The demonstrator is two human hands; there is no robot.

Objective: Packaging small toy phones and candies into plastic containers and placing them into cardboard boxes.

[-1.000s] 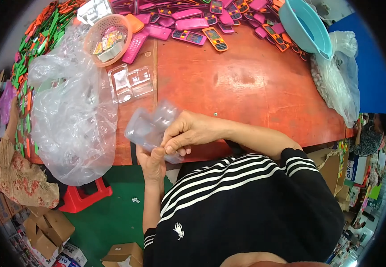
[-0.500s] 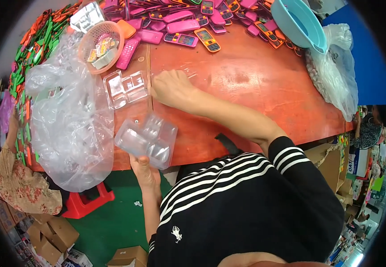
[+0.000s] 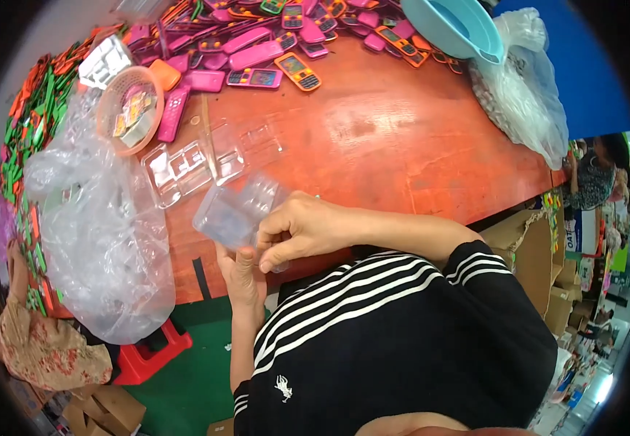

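Observation:
In front of my body, my left hand (image 3: 242, 275) holds a stack of clear plastic blister trays (image 3: 224, 216) from below, its thumb along the near edge. My right hand (image 3: 297, 231) is at the right side of that stack, fingers curled and thumb pressed in at the edge of a tray; its fingertips are partly hidden. Just beyond the stack, a moulded clear tray (image 3: 178, 173) lies on the red-orange table (image 3: 373, 160). More clear trays (image 3: 262, 139) lie beside it to the right, hard to make out against the wood.
Pink and orange toy phones (image 3: 299, 71) are heaped at the far edge. A pink basket (image 3: 130, 116) with small cards stands far left, beside a large clear plastic bag (image 3: 104, 247). Green and orange parts (image 3: 35, 138) pile beyond. A blue basin (image 3: 456, 29) and filled bag (image 3: 522, 94) are far right.
My right hand has come back from the far part of the table to the tray stack and closed at its edge. A clear tray now shows where it was. My left hand keeps the stack.

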